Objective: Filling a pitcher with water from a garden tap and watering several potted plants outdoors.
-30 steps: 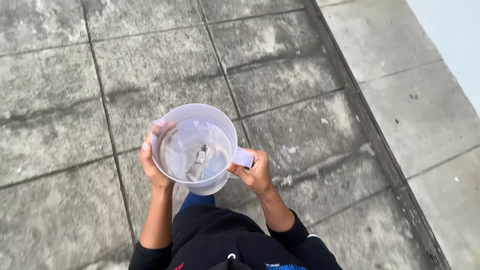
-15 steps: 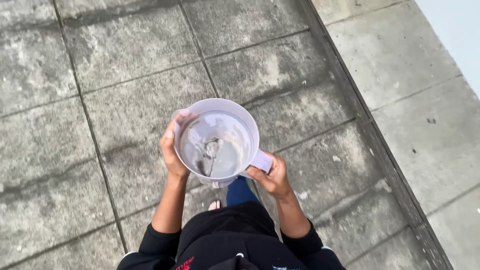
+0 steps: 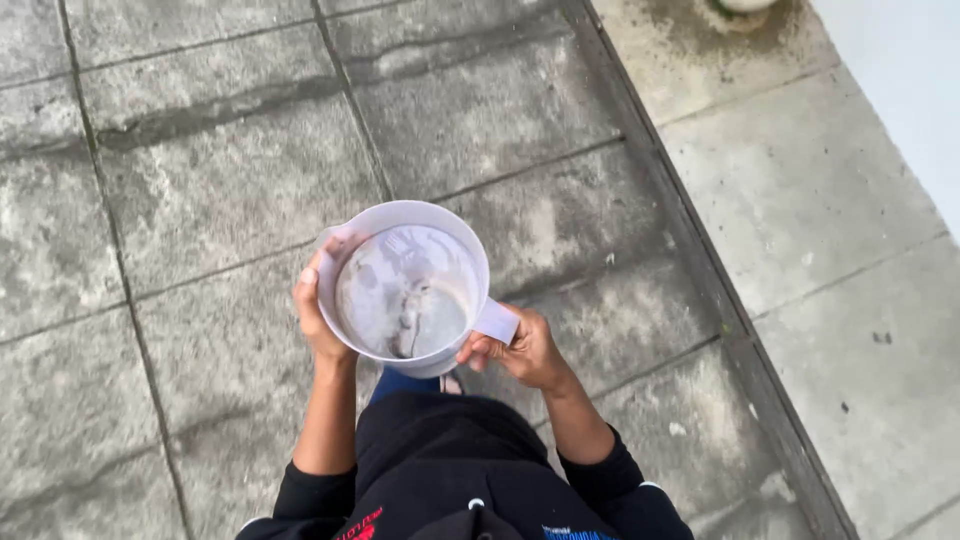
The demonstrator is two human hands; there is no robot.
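- Right hand [image 3: 522,350] closed around the handle of the white jug [image 3: 405,288], held at waist height over the paved floor [image 3: 220,190].
- Left hand [image 3: 312,310] cups the jug's far wall, fingers curled over the rim.
- Risk: water nearly at the brim, any tilt or jolt slops it over.
- Raised kerb [image 3: 690,250] nearby, trip hazard.
- Feet mostly hidden; dark shape in the water unclear.

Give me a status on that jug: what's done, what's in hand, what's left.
Done: the pale plastic jug already holds water, close to its rim. In hand: the right hand grips the handle while the left hand steadies the far side, above grey concrete paving. Left: the water is not yet poured out; no container or plant to receive it is in view.
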